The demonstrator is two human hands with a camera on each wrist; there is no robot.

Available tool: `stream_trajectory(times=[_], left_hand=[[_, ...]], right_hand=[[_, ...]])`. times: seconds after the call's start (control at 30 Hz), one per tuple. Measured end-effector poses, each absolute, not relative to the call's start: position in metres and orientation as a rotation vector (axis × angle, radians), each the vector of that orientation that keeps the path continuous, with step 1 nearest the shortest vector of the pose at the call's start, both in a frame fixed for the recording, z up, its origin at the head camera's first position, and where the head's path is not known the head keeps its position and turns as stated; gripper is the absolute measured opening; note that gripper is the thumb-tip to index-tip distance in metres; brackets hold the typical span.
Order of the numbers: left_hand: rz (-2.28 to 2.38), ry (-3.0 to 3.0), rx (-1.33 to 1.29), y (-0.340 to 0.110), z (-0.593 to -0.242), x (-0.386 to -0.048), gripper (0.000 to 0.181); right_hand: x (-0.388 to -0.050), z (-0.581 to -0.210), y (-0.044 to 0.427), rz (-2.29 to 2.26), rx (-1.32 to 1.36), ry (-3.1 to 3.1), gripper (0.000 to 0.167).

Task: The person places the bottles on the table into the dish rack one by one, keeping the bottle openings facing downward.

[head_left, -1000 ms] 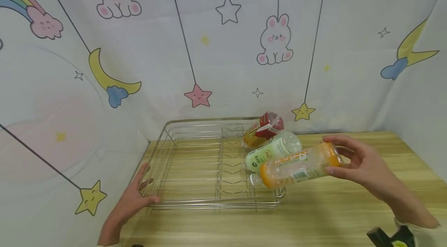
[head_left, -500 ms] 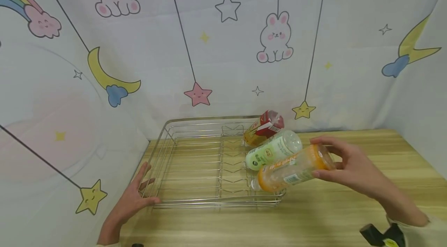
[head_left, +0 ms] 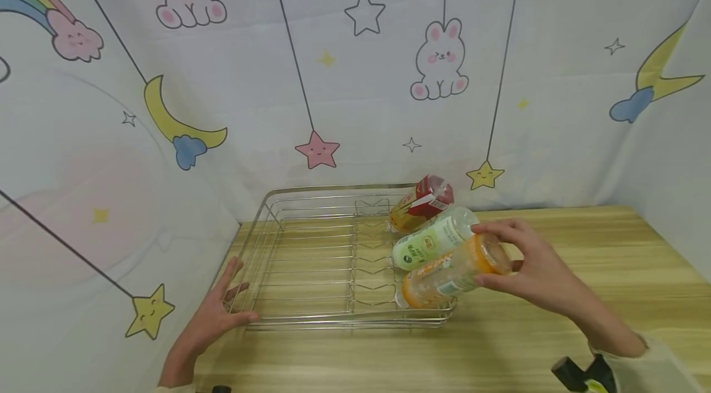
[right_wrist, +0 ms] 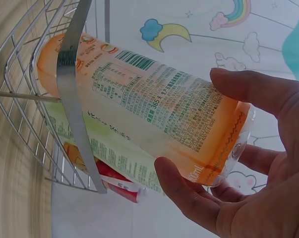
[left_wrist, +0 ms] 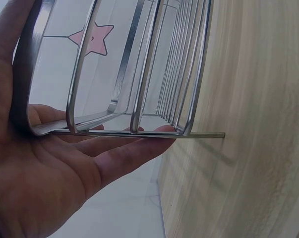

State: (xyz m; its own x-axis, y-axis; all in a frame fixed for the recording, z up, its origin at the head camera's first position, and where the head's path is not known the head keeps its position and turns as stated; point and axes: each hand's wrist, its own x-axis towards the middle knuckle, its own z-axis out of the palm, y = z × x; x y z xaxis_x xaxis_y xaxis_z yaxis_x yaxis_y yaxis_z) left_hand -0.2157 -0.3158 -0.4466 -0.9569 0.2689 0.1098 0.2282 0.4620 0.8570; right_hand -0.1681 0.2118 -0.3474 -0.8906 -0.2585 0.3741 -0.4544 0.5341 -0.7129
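My right hand (head_left: 530,273) holds a clear plastic drink bottle with an orange label (head_left: 452,276) by its base, thumb and fingers on opposite sides. The bottle's capped neck points down-left into the wire basket (head_left: 344,188), and its body slants over the right rim. In the right wrist view the orange bottle (right_wrist: 154,106) lies across the flat metal rim. Beside it a green-labelled bottle (head_left: 430,244) and a red-and-yellow bottle (head_left: 413,208) lean on the same side, necks inward. My left hand (head_left: 213,313) grips the basket's front left corner; in the left wrist view its fingers (left_wrist: 124,156) lie against the wires.
The basket stands on a wood-grain table (head_left: 583,239). A white cloth backdrop (head_left: 366,97) printed with rabbits, stars and moons rises behind and at the sides. Zigzag wire dividers (head_left: 373,260) run along the basket's right part.
My right hand has moved left and carried the orange bottle further over the basket, its base end tilting up and nearer the green bottle. The left hand stays at the corner.
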Motion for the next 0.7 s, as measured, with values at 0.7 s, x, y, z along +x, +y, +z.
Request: stream_trajectory(times=[0.7], left_hand=[[1.552, 2.639, 0.443, -0.316, -0.446, -0.215, 0.119]], right_hand=[[-0.168, -0.352, 0.201, 0.957, 0.655, -2.513, 0.074]])
